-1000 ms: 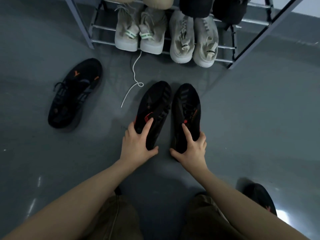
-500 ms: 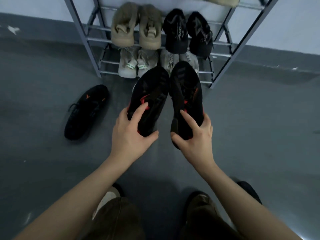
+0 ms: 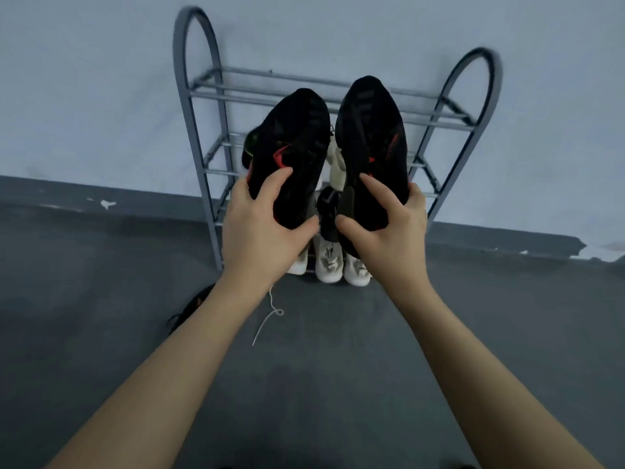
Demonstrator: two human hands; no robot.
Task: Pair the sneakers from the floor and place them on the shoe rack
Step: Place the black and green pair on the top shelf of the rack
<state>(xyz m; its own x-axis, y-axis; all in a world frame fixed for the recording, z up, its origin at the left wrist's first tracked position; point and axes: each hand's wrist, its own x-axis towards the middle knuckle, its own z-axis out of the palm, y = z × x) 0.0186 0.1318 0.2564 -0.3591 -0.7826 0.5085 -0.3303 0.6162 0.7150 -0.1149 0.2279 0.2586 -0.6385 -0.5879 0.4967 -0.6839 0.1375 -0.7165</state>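
L hand (image 3: 262, 228) grips the heel of one black sneaker (image 3: 291, 154), R hand (image 3: 389, 231) grips its mate (image 3: 372, 143); both held up in front of the shoe rack (image 3: 216, 157), toes level w/ its top shelf. Risk: each held by heel only, so the toe end could snag a rail or slip while reaching in. Another black sneaker (image 3: 191, 308) lies on floor left of the rack's base, a loose white lace (image 3: 269, 319) just beside it. No readable branding, too dark.

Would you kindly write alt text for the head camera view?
Two bare hands, left hand and right hand, each grip a black sneaker, left sneaker and right sneaker, raised before a grey metal shoe rack holding pale sneakers; another black sneaker lies on the floor.
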